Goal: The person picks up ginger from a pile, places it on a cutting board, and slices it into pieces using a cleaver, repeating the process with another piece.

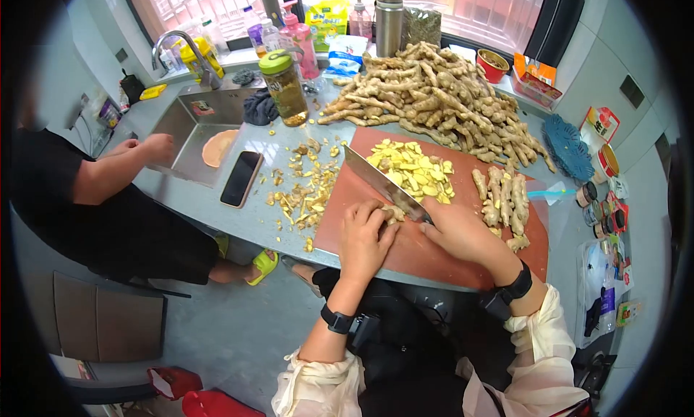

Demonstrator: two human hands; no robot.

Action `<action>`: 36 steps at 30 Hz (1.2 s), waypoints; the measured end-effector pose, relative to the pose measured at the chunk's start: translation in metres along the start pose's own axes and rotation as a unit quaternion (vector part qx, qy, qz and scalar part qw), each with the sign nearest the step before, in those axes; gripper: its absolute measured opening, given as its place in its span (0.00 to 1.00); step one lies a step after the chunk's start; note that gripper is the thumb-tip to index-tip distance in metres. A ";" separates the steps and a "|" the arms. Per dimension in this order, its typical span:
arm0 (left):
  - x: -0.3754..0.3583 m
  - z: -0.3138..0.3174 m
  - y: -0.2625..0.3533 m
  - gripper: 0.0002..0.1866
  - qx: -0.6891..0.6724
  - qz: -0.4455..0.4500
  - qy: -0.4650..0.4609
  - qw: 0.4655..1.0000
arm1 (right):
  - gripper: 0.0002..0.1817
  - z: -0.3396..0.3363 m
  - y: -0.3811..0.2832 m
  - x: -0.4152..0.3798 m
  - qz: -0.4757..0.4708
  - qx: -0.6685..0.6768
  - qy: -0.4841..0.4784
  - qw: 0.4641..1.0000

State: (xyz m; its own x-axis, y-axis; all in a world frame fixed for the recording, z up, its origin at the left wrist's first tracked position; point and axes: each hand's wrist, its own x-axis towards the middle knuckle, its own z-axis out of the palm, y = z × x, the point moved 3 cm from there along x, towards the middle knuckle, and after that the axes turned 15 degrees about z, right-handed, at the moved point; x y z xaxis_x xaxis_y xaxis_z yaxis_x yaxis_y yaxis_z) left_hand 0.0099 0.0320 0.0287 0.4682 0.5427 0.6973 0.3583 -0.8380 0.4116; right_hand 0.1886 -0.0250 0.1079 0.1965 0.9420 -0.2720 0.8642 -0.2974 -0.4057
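My right hand (455, 230) grips a cleaver (383, 180) by its handle, the broad blade angled toward the upper left over the reddish-brown cutting mat (347, 218). Under the fingers of my left hand (365, 240) is a piece of ginger root (394, 215), held on the mat close to the blade. Beyond the cleaver lies a heap of yellow ginger slices (412, 171). Several whole ginger roots (500, 196) rest on the mat to the right. Peel scraps (307, 193) are scattered on the counter left of the mat.
A large ginger pile (441, 92) fills the counter's back. To the left are a phone (241, 179), a lidded tea bottle (284, 88) and the sink (177, 121), where another person (94, 193) stands. Jars (593, 211) and a blue basket (567, 146) line the right side.
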 end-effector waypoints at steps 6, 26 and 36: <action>-0.003 0.000 -0.003 0.13 0.003 0.003 -0.005 1.000 | 0.20 -0.001 0.021 -0.004 -0.033 -0.017 0.002 0.999; -0.006 -0.001 -0.002 0.12 0.023 -0.002 -0.007 1.000 | 0.19 0.004 0.010 -0.007 -0.010 0.004 -0.002 1.000; -0.003 -0.001 -0.001 0.12 0.016 0.000 -0.021 1.000 | 0.20 -0.003 0.014 -0.013 0.008 -0.051 -0.022 0.998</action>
State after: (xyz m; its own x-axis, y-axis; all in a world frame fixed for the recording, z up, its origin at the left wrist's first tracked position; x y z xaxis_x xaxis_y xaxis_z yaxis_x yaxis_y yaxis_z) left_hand 0.0072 0.0306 0.0269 0.5015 0.5457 0.6714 0.3836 -0.8358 0.3928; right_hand 0.1996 -0.0413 0.1084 0.1923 0.9289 -0.3164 0.9042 -0.2930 -0.3108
